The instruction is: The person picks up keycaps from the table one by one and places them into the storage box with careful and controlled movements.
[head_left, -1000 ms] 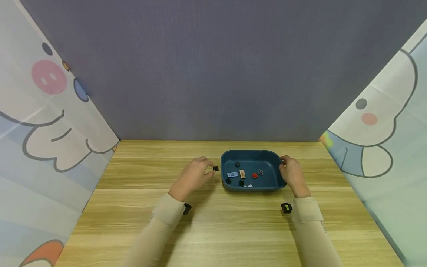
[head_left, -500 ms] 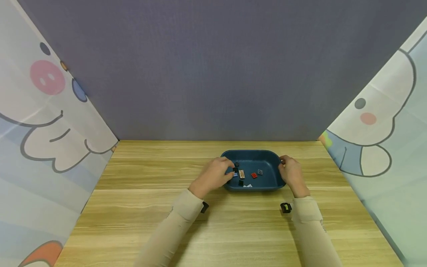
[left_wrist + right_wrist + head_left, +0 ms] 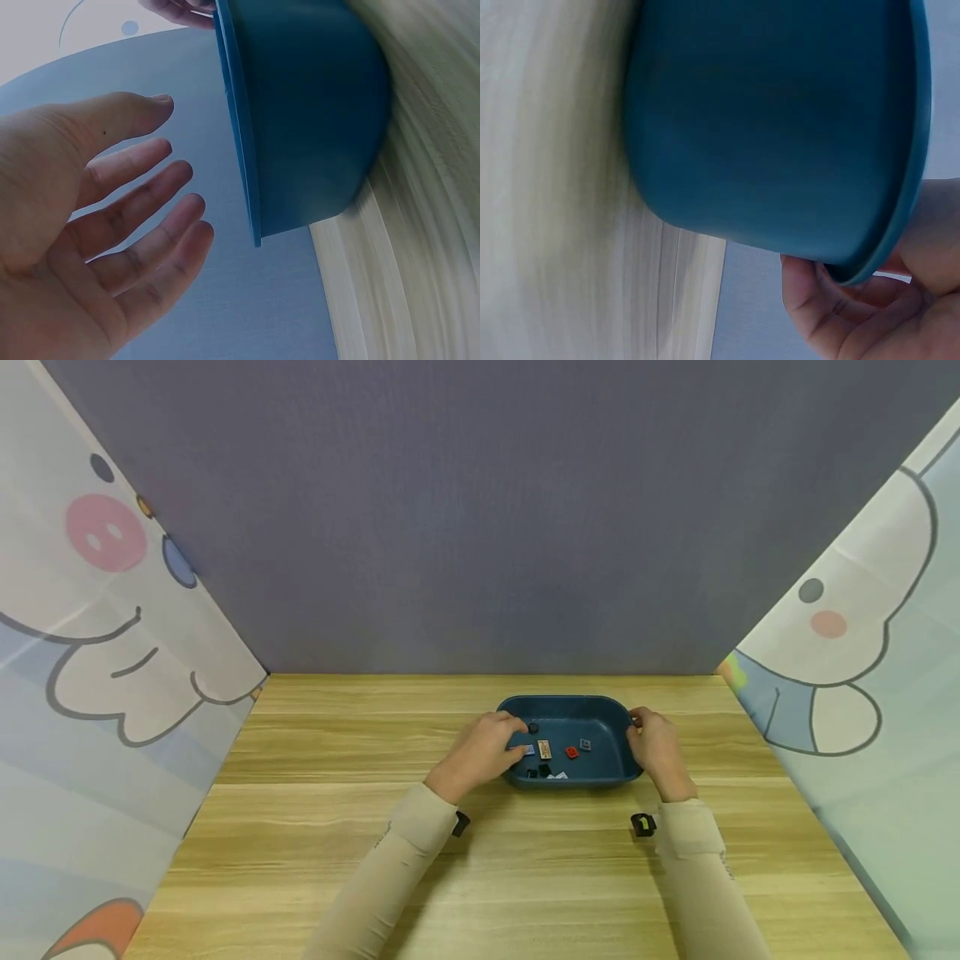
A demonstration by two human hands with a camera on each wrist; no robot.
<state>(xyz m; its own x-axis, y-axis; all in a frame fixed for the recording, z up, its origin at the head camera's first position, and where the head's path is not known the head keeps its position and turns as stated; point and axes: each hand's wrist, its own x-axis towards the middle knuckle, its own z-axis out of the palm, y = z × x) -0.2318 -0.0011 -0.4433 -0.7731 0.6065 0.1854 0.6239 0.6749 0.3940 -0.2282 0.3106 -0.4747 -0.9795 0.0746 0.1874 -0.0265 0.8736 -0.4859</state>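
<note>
A dark blue, round-cornered plastic bin (image 3: 615,778) stands on the wooden table. Above its left end hovers my left hand (image 3: 478,753), and in the left wrist view the fingers (image 3: 176,225) are loosely spread, holding nothing and apart from the bin's rim. My right hand (image 3: 657,752) grips the rim at the right end, thumb on one side and fingers on the other. Inside lie small pieces: a red one (image 3: 572,752), a tan rectangle (image 3: 544,749), a grey square (image 3: 585,744), a partly hidden blue one (image 3: 529,750), several black ones (image 3: 545,770) and white bits (image 3: 559,775).
The wooden tabletop (image 3: 300,827) spreads out around the bin. A grey panel (image 3: 480,527) rises behind it, and printed cartoon panels stand at the left (image 3: 172,652) and right (image 3: 832,685). A black wrist device (image 3: 643,825) shows beside the right sleeve.
My left hand moved right from beside the bin to over its left end and let go of a small black piece, which now lies inside. The right hand kept its place on the rim.
</note>
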